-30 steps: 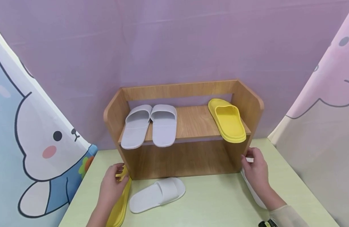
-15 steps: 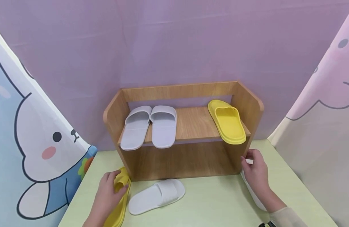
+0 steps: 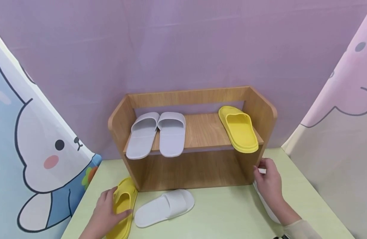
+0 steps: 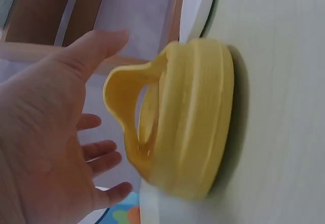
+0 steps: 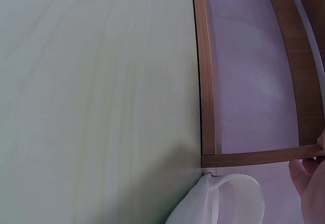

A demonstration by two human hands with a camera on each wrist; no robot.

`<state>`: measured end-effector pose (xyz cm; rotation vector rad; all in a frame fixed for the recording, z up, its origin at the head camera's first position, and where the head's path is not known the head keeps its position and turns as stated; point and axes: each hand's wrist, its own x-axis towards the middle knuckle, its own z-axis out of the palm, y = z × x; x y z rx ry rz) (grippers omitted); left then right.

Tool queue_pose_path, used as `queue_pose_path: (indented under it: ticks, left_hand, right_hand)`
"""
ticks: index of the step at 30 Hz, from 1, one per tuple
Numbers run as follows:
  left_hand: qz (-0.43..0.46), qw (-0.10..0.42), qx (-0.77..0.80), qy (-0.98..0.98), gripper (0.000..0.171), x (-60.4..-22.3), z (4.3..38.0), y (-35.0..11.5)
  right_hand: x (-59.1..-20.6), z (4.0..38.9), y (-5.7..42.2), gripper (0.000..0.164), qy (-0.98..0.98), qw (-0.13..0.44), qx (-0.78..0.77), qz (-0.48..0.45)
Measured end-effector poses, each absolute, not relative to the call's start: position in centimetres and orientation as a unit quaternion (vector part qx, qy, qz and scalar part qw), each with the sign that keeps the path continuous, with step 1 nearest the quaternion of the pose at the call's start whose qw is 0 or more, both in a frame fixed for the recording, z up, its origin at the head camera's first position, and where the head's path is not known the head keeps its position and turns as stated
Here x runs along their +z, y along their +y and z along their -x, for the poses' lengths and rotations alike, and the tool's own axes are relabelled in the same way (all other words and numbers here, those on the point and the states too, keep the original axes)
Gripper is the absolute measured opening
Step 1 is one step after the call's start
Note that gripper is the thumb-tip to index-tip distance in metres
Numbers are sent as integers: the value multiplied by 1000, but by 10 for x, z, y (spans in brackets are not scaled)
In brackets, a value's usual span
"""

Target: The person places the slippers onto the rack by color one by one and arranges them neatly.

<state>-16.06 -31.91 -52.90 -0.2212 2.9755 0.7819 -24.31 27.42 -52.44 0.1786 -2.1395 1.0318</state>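
Observation:
My left hand (image 3: pixel 103 214) is over a yellow slipper (image 3: pixel 126 187) that lies left of the wooden shoe rack (image 3: pixel 201 130). In the left wrist view, its fingers (image 4: pixel 101 150) are spread and apart from the slipper. My right hand (image 3: pixel 268 181) pinches the front edge of the rack's right side panel, with fingertips on both faces of it in the right wrist view. Below that hand lies a white slipper (image 3: pixel 265 205), partly hidden by the hand and wrist. Another white slipper (image 3: pixel 165 207) lies sideways before the rack.
On the upper shelf stand two grey slippers (image 3: pixel 143 136) (image 3: pixel 172 134) at the left and a yellow slipper (image 3: pixel 240 129) at the right. The rack stands on a pale green table (image 3: pixel 219 212). A purple cloth (image 3: pixel 183 43) hangs behind, with printed cloths at both sides.
My left hand has moved back from beside the rack's left panel, toward me and a little left, showing more of the yellow slipper. The right hand stays at the right panel.

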Motion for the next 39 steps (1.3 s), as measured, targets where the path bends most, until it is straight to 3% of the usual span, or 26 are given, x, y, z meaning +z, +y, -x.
queue_pose_path:
  ticks: [13, 39]
  left_hand:
    - [130, 144, 269, 943, 167, -543, 140, -326]
    - [156, 137, 226, 952, 163, -555, 138, -325]
  right_hand:
    - [-524, 242, 273, 33, -838, 368, 398, -66]
    - [-524, 242, 273, 32, -837, 374, 392, -74]
